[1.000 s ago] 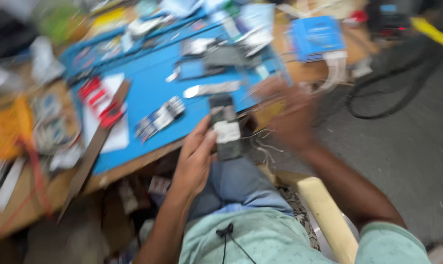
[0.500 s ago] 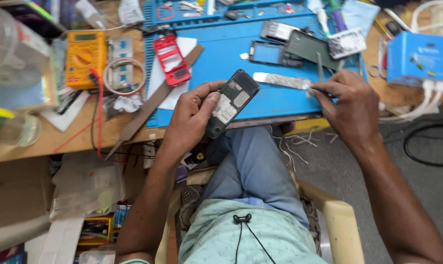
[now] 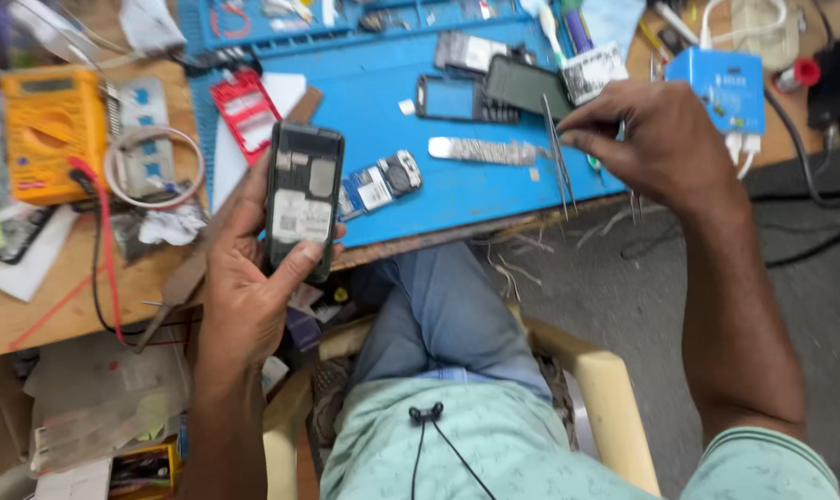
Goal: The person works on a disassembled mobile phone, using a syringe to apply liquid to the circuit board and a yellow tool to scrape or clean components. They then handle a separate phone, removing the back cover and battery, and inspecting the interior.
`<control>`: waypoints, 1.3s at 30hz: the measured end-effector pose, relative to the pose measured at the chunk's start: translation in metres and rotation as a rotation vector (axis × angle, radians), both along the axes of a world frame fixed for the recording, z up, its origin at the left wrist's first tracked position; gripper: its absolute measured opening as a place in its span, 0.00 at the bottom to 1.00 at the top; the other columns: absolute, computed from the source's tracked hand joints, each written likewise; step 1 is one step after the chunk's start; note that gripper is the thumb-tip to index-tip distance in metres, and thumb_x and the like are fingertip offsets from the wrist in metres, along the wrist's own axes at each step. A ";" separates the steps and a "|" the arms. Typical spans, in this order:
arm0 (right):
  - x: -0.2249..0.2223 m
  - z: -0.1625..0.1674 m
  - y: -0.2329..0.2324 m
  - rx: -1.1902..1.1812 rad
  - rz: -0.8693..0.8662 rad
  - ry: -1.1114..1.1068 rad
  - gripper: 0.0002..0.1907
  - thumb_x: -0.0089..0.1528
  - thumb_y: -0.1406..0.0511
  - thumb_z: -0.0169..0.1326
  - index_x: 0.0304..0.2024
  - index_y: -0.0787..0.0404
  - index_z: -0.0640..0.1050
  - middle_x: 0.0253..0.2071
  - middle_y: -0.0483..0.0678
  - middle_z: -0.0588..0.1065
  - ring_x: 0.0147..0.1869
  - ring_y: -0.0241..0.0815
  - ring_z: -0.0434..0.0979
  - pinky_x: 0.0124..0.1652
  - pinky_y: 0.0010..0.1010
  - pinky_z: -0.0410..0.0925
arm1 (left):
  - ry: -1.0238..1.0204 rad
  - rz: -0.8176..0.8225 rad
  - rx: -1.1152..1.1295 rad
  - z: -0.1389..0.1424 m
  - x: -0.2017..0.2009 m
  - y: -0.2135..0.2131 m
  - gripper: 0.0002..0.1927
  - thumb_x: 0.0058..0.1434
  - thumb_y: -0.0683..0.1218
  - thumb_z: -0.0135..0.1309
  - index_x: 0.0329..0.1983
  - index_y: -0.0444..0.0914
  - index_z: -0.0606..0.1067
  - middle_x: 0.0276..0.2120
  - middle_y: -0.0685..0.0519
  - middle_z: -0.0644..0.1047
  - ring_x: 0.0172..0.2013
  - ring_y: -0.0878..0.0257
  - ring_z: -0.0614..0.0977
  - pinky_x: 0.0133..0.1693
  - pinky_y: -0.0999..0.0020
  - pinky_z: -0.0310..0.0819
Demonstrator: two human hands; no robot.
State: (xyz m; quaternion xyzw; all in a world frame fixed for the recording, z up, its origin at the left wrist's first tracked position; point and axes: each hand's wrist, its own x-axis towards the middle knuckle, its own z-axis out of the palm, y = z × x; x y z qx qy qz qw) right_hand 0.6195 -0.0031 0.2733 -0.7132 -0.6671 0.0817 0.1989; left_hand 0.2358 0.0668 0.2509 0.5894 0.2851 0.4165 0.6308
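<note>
The left hand (image 3: 253, 278) was raised palm-up, fingers curled shut in a grip with the thumb pressed across the front. The right hand (image 3: 656, 139) reached forward, fingertips (image 3: 577, 139) pinched tight, forearm angled back toward the body.

On the wooden worktop (image 3: 59, 306), a blue rubber repair mat (image 3: 457, 199) lies right of a yellow plastic multimeter (image 3: 45, 130). A black opened phone body (image 3: 303, 206) sits in the left hand (image 3: 253, 287) before the mat's left part; thin metal tweezers (image 3: 559, 171) hang from the right hand (image 3: 661, 139) over its right edge, before a blue box (image 3: 721, 88).
</note>
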 end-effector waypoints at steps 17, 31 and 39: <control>-0.031 -0.036 -0.028 0.072 0.092 -0.569 0.07 0.67 0.59 0.63 0.40 0.55 0.85 0.34 0.44 0.74 0.40 0.42 0.75 0.40 0.36 0.70 | -0.471 -0.343 -0.544 -0.052 0.106 -0.028 0.40 0.66 0.33 0.42 0.79 0.38 0.44 0.63 0.38 0.70 0.61 0.50 0.76 0.60 0.54 0.76; -0.043 -0.036 -0.023 0.189 0.035 0.133 0.01 0.68 0.68 0.64 0.41 0.59 0.84 0.38 0.45 0.80 0.35 0.31 0.79 0.35 0.22 0.73 | -0.441 -0.361 -0.545 -0.065 0.110 -0.028 0.41 0.66 0.32 0.41 0.80 0.39 0.42 0.65 0.41 0.68 0.65 0.53 0.74 0.66 0.55 0.69; -0.082 -0.028 0.024 0.235 0.233 -0.044 0.04 0.64 0.66 0.66 0.40 0.59 0.84 0.39 0.47 0.79 0.39 0.36 0.79 0.36 0.27 0.74 | -0.441 -0.330 -0.546 -0.074 0.112 -0.030 0.42 0.68 0.33 0.43 0.83 0.39 0.42 0.61 0.44 0.70 0.61 0.59 0.73 0.62 0.58 0.70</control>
